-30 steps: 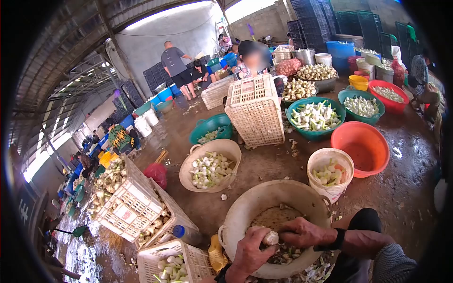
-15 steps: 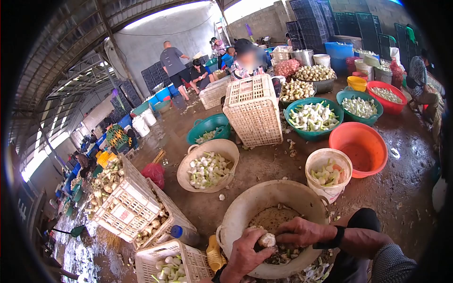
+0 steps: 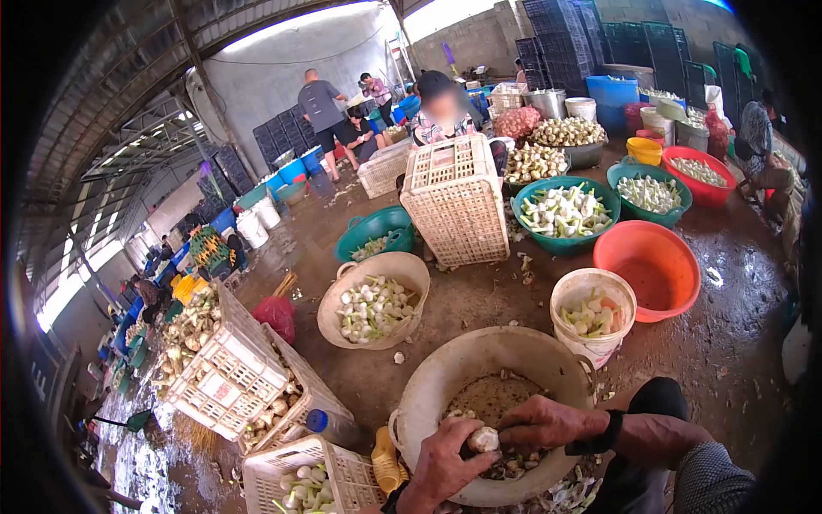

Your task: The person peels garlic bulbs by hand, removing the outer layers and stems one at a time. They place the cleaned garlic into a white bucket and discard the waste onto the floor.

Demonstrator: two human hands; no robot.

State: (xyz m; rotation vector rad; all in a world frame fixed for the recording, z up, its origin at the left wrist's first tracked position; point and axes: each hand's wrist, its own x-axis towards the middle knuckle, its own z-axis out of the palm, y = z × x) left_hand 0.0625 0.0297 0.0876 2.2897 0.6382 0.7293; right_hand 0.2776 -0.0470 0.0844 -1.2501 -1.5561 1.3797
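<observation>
Over a large beige tub (image 3: 445, 364) at the bottom centre, my left hand (image 3: 447, 458) is closed around a garlic bulb (image 3: 483, 440). My right hand (image 3: 544, 422) is just to the right of the bulb, its fingers pressed together against the bulb's side; whatever lies between them is hidden. Peel scraps and dirt lie in the tub below both hands. A white bucket (image 3: 591, 344) holding pale green-white pieces stands right behind the tub. Behind and to the left is a beige basin (image 3: 330, 319) of peeled garlic.
White crates (image 3: 227, 373) of garlic stand at the left, with a blue-capped bottle (image 3: 338, 426) and a yellow object (image 3: 387, 463) nearby. An upright crate (image 3: 455, 206), an orange basin (image 3: 648, 270) and a green basin (image 3: 567, 244) are farther back. Several people work beyond.
The view has shifted slightly. My hands keep nearly the same pose around the bulb. In the background, the standing person and the one behind the upright crate have changed posture a little.
</observation>
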